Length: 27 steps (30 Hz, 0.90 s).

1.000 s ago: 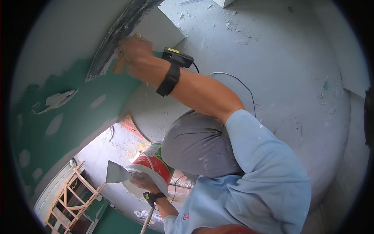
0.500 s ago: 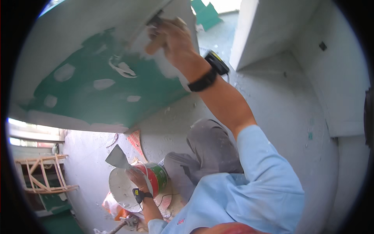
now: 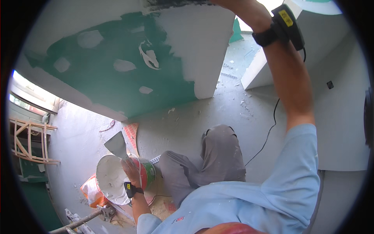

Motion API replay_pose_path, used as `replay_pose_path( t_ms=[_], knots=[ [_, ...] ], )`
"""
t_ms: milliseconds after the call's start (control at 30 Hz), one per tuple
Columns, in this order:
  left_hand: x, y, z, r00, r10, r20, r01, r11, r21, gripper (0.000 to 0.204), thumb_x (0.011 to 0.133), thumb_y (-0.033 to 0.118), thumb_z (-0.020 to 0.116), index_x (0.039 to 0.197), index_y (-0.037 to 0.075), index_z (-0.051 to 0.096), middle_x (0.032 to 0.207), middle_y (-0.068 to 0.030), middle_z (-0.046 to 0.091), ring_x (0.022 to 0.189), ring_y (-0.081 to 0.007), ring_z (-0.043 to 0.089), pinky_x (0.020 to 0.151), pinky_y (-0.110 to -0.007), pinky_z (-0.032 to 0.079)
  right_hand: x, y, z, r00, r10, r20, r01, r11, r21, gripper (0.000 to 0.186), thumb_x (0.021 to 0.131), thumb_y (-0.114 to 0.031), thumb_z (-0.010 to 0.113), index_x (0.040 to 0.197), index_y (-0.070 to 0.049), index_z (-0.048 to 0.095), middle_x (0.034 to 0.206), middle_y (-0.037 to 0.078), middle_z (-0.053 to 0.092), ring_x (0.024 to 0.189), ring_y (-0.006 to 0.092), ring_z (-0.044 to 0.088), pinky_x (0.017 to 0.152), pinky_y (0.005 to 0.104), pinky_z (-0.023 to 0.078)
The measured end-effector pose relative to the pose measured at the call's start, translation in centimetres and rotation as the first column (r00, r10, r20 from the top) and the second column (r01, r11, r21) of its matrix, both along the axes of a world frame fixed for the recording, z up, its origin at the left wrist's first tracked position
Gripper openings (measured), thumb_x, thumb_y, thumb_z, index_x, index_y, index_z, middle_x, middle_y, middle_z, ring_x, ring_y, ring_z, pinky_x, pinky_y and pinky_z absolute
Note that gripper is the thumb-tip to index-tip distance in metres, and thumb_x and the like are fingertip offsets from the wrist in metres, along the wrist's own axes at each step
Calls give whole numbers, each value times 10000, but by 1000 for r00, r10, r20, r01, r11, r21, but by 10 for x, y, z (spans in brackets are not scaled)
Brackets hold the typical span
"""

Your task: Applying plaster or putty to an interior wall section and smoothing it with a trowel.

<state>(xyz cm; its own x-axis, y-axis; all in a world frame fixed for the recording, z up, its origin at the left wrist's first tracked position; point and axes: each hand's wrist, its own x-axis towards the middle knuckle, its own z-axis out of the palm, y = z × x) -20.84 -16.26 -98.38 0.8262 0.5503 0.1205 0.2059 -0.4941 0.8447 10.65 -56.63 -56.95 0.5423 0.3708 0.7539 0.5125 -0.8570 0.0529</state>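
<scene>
My left hand [image 3: 131, 171] is at the rim of a bucket [image 3: 149, 173] and grips a putty knife, its broad grey blade [image 3: 116, 144] standing up above the rim. White compound [image 3: 111, 175] fills part of the bucket. At the upper edge my right hand [image 3: 233, 4] is partly cut off, closed on a finishing trowel whose dark blade [image 3: 177, 4] lies along the board; the handle is out of sight. The green board [image 3: 105, 82] has white coated areas on its right and edges. Several white patches and a raised curl of compound [image 3: 149, 56] mark its green part.
An orange-and-white bag [image 3: 92, 191] lies beside the bucket, near a metal pole [image 3: 78, 223]. At far left stands a wooden frame [image 3: 33, 142]. A black cable [image 3: 269, 130] hangs by my right arm. Debris [image 3: 243, 105] dots the grey floor, and pale panels [image 3: 343, 117] rise on the right.
My right hand has moved up and right with the trowel, to the top edge. White coating now shows where that hand was. My left hand still holds the putty knife at the bucket.
</scene>
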Motion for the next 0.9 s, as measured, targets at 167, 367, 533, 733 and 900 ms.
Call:
replay_pose_path(
  t_ms=[167,367,533,733,900],
  knots=[
    [5,-26,36,996,47,-81,-57,992,-116,287,961,279,332,1000,16,443,786,-74,457,673,-159,456,592,-287,375,41,-12,-149,997,-80,-21,75,980,-185,58,728,-117,587,720,-60,579,735,87,598,681,260,630,581,358,498],
    [8,-45,48,995,101,-11,-100,992,76,302,962,293,341,1042,16,431,820,-59,454,672,-134,452,576,-275,385,28,-7,-325,974,-50,-222,19,990,-142,114,737,-172,596,746,-65,558,716,58,554,608,196,618,544,298,478],
    [2,-41,52,985,129,-111,-128,992,17,373,957,324,342,1078,-19,426,897,-114,479,804,-223,481,725,-340,404,25,-1,-441,971,-20,-240,6,998,-56,123,741,-188,588,740,-69,558,690,49,534,649,190,618,581,308,473],
    [-17,22,-2,984,77,-160,-65,995,78,440,958,336,317,1096,-65,434,986,-210,493,902,-342,478,836,-398,366,-8,-8,-487,750,39,-660,92,982,163,115,726,-159,604,807,-80,583,854,83,623,796,284,609,681,367,479],
    [-6,-6,21,997,73,-27,-61,948,311,430,953,311,321,1089,-80,437,984,-229,499,886,-342,482,800,-409,360,-27,-11,-389,909,191,-371,223,530,818,129,677,-84,601,799,-47,619,746,128,631,707,298,621,644,359,484]
  ],
)
